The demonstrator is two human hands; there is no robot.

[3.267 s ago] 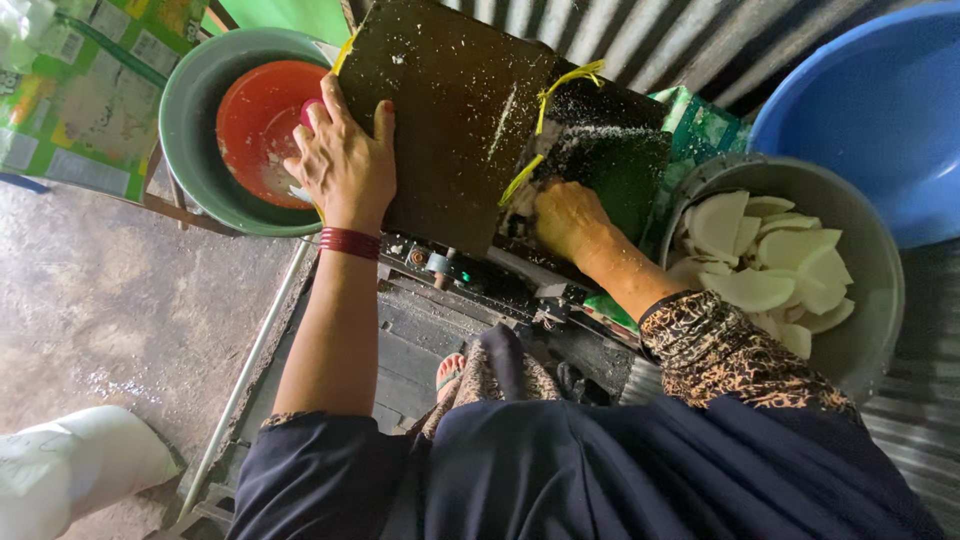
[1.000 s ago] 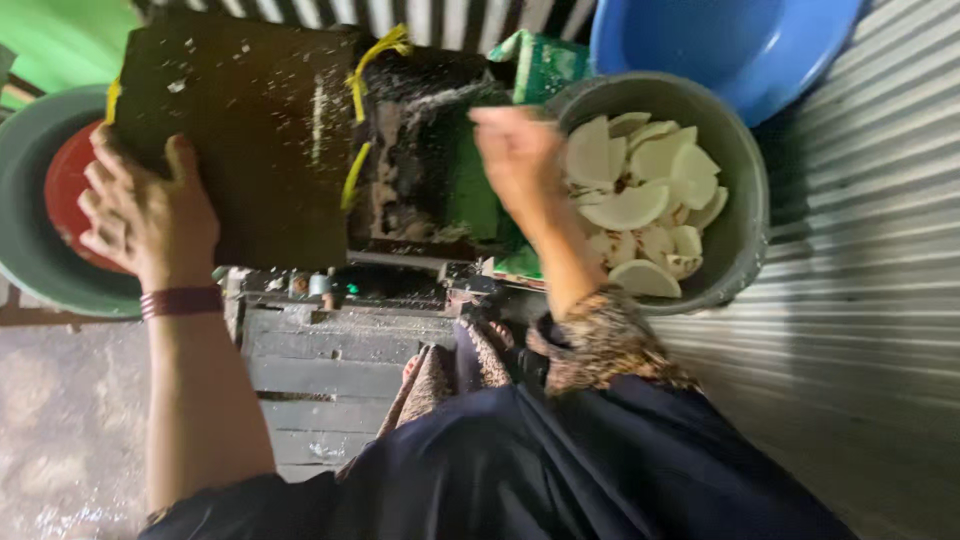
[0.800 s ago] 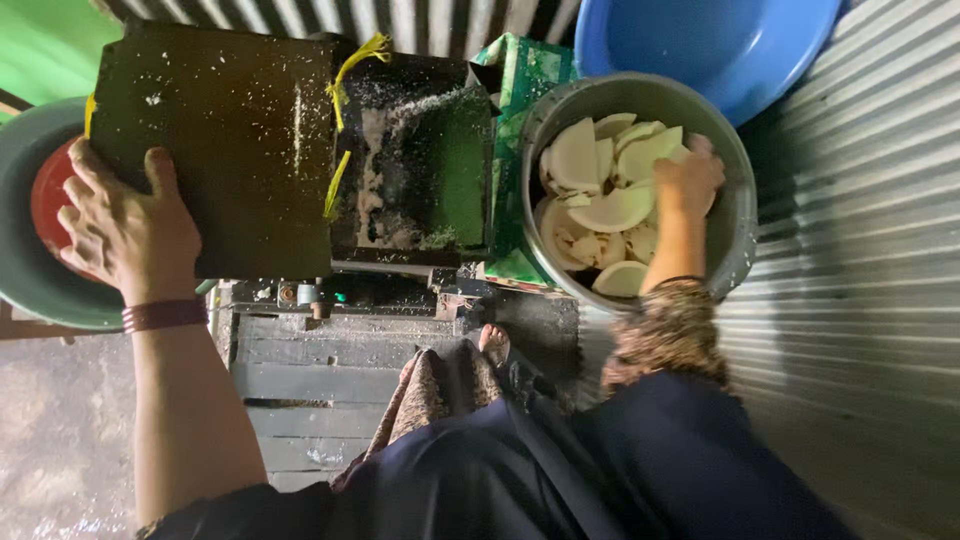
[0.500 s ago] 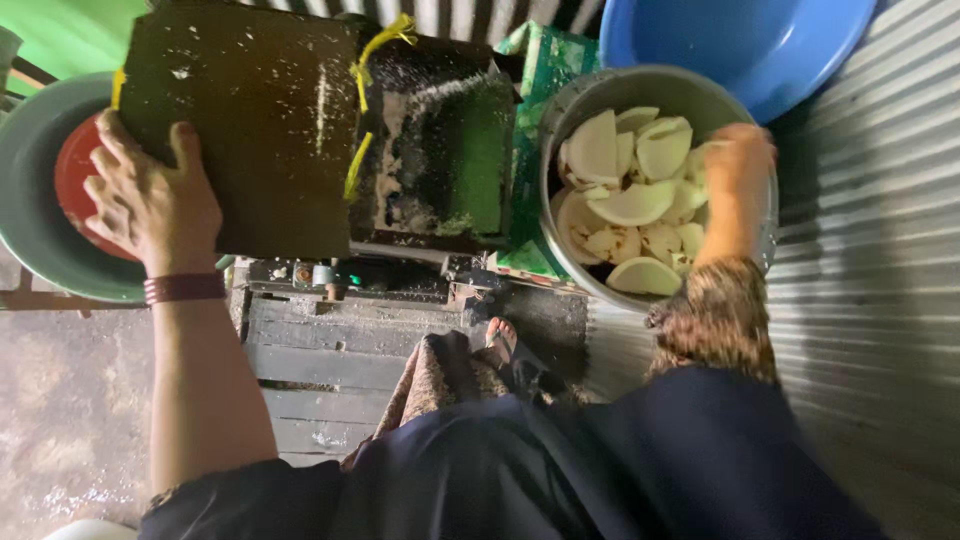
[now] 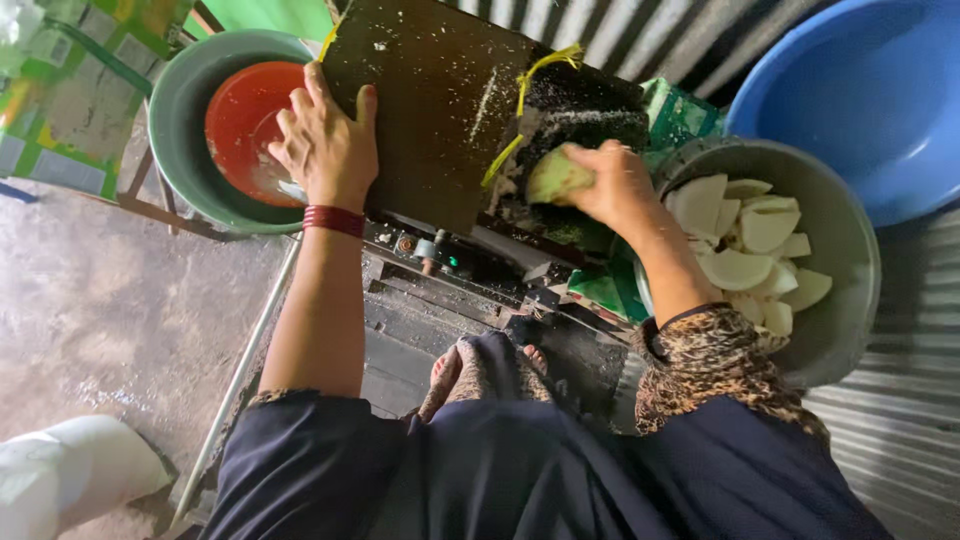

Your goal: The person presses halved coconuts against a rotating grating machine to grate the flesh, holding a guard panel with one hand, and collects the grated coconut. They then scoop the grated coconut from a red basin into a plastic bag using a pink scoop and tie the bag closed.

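My right hand (image 5: 618, 183) grips a pale coconut piece (image 5: 556, 175) and presses it against the opening of a dark grating machine (image 5: 575, 110) tied with yellow cord. My left hand (image 5: 325, 145), with a red band at the wrist, rests flat on the machine's dark flat cover (image 5: 430, 100), fingers apart, holding nothing. A grey bucket (image 5: 840, 330) at my right holds several white coconut pieces (image 5: 745, 235). At the left a green basin (image 5: 185, 130) holds a red bowl (image 5: 240, 125).
A big blue tub (image 5: 870, 90) stands at the upper right against corrugated metal sheeting (image 5: 900, 440). A grey machine frame (image 5: 420, 320) sits below the cover, with my foot by it. Concrete floor (image 5: 90, 310) lies to the left; a white sack (image 5: 70, 475) lies at the bottom left.
My right hand went from the machine to the bucket, took a coconut piece and brought it back to the machine's opening. My left hand stayed on the cover.
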